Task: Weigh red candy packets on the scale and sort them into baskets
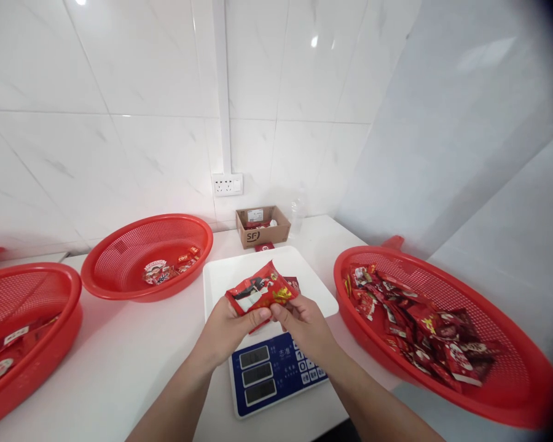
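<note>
A red printed packet (260,288) is stretched between my two hands above the scale. My left hand (230,328) grips its left side, thumb along the lower edge. Opposite it, my right hand (306,322) pinches the lower right corner. Under them stands a digital scale with a white weighing plate (219,270) and a blue keypad panel (281,371). Another dark red packet (294,283) shows behind the held one, partly hidden, apparently on the plate.
To the right, a red basket (525,374) holds many red packets (419,325). Two more red baskets, one at back left (115,245) and another at far left (59,288), contain some packets. A cardboard box (271,233) and a clear plastic container (298,212) stand near the wall.
</note>
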A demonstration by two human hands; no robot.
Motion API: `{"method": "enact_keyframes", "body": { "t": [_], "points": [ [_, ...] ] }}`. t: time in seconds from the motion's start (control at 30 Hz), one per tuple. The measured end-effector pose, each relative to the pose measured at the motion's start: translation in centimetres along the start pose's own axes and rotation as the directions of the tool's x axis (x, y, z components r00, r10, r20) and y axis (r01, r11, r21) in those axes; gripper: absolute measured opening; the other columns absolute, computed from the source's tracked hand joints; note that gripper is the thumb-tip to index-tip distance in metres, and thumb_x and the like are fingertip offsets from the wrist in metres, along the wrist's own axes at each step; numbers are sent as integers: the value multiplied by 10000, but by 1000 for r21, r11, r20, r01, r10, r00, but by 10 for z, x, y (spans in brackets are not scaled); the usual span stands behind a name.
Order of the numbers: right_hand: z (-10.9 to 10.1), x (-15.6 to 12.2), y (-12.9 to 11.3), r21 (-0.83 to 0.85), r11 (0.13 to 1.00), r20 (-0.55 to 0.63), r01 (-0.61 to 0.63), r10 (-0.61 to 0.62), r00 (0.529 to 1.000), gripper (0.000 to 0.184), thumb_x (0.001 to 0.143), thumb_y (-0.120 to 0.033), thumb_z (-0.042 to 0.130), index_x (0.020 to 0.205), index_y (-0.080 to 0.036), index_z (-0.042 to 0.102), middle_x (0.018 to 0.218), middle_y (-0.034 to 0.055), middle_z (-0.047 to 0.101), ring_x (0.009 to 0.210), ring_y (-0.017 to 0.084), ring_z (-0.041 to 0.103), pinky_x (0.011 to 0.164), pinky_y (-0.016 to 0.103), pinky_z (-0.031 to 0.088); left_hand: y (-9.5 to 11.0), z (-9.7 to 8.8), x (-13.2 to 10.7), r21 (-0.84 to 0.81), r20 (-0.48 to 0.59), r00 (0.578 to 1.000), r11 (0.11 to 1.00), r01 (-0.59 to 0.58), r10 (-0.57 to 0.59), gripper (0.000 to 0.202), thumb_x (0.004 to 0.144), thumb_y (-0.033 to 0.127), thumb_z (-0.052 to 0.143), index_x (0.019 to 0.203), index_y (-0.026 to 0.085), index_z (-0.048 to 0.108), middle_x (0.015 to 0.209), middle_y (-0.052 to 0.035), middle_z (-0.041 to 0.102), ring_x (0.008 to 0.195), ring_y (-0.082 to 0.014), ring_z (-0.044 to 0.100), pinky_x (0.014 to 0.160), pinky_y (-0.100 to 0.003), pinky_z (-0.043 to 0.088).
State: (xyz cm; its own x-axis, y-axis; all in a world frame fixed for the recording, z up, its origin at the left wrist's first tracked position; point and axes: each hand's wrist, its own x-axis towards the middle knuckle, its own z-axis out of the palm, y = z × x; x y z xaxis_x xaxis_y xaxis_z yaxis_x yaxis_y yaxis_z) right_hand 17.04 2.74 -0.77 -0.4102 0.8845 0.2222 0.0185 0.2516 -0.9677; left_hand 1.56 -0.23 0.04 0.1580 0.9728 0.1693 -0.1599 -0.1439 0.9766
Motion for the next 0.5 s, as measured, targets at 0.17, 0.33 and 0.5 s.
{"method": "enact_keyframes", "body": {
  "t": [0.17,0.33,0.5],
  "points": [
    [-7,1,-3,9,999,-38,-50,50,998,283,786,-475,559,808,-202,634,631,0,561,561,131,500,526,257,434,-2,-9,1,-49,-142,990,999,-8,0,297,783,434,639,939,182,639,865,-26,662,756,-153,599,724,-258,474],
    [-9,3,2,-41,998,25,-40,41,999,366,802,-525,535,947,-197,610,741,28,607,627,147,545,525,256,440,-4,-10,3,-100,-249,967,995,22,-47,252,722,381,712,786,165,601,715,12,578,607,-99,527,562,-203,446],
    [-7,3,6,-113,994,48,-2,7,999,334,851,-504,479,848,-195,605,725,23,618,744,188,595,650,298,473,-5,-4,3,-85,-195,980,996,33,-49,269,741,395,689,781,172,544,726,24,546,642,-102,522,583,-217,468]
  ]
}}
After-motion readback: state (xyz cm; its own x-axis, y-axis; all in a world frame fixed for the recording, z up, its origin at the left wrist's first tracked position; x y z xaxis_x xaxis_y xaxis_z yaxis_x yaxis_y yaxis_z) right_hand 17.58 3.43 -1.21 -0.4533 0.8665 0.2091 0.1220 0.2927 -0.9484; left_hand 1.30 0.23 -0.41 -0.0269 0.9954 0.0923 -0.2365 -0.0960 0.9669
